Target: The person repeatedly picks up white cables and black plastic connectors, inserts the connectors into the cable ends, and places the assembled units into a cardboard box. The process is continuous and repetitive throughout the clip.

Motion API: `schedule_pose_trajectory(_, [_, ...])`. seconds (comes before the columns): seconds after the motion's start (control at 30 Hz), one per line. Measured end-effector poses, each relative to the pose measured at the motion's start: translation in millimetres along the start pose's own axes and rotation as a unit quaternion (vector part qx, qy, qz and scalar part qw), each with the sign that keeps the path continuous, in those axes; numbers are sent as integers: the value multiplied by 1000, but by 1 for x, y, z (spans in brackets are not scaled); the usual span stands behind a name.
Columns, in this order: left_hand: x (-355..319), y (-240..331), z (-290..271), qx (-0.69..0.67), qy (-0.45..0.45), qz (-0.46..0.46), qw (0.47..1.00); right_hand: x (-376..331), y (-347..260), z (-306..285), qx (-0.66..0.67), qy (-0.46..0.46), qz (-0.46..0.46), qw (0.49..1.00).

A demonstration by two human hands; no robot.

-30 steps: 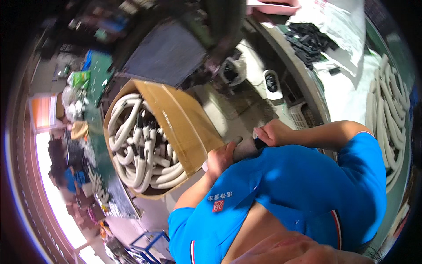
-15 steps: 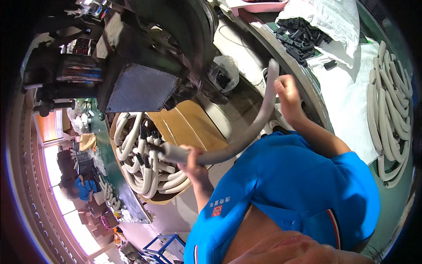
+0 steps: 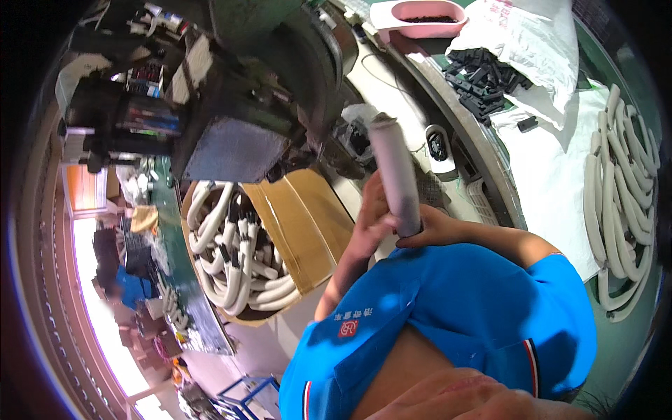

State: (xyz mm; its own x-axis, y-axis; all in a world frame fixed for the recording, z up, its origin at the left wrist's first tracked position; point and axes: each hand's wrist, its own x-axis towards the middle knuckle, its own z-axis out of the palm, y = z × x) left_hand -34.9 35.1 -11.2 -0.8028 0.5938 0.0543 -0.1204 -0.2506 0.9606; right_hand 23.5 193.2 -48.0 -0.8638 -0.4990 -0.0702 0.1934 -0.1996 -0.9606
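A grey foam-covered tube (image 3: 395,164) stands tilted in front of my chest, one end pointing up and away from me. The fingers of my left hand (image 3: 373,213) are wrapped round its lower left side. Close beside it, my right hand (image 3: 432,229) is closed about the tube's near end, next to my blue shirt. The rest of the tube is foreshortened or hidden behind the hands. To the left, a cardboard box (image 3: 301,224) holds several similar pale curved tubes (image 3: 241,269), some with black end pieces.
A dark machine (image 3: 234,147) with a metal plate rises at upper left. On the right bench lie a white sack (image 3: 535,49), black plastic pieces (image 3: 483,80), a pink scoop (image 3: 427,17) and more curved tubes (image 3: 619,210). A person in blue (image 3: 133,287) is far left.
My hands have come together in front of my chest. The tube, held broadly across me before, is now turned with one end pointing away. The view has shifted slightly.
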Motion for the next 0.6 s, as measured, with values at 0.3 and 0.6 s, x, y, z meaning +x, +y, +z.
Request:
schedule_pose_trajectory(0.3, [-12,18,18,304,-71,-57,948,-30,-86,-59,-159,206,-82,962])
schedule_pose_trajectory(0.6, [-26,20,8,336,-76,-78,935,-33,-109,-44,-308,74,-251,915])
